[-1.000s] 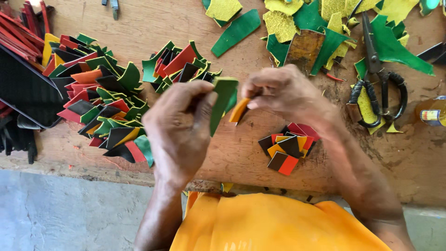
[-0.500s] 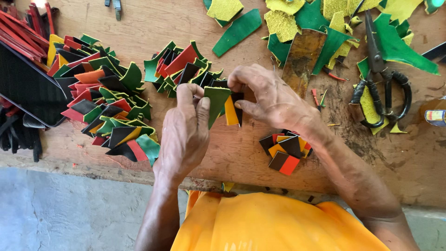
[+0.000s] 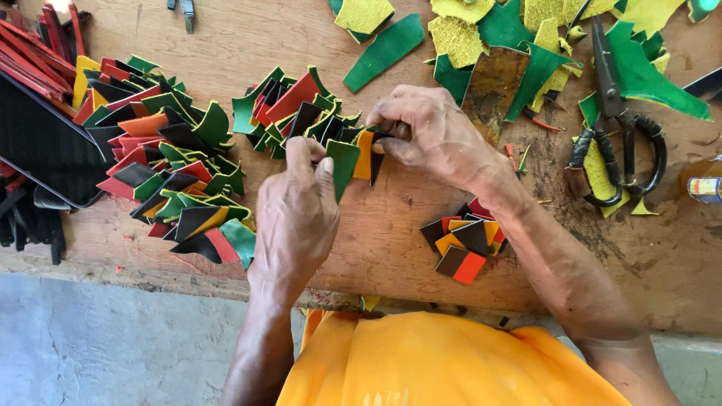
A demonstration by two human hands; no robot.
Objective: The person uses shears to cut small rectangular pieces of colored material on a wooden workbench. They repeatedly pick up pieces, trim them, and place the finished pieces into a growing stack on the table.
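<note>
Green piece (image 3: 344,164) pinched by left fingers (image 3: 316,162), orange piece (image 3: 364,154) by right fingers (image 3: 391,146), amid leather scraps (image 3: 169,180).

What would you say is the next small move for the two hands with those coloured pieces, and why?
Probably press the green piece flush against the orange piece. The left hand pinches the green one, the right hand holds the orange and a black piece, and the edges already overlap above the wooden bench.

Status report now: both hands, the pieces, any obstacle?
Left hand pinches green piece. Right hand pinches orange piece beside it. Mixed pile right behind.
</note>
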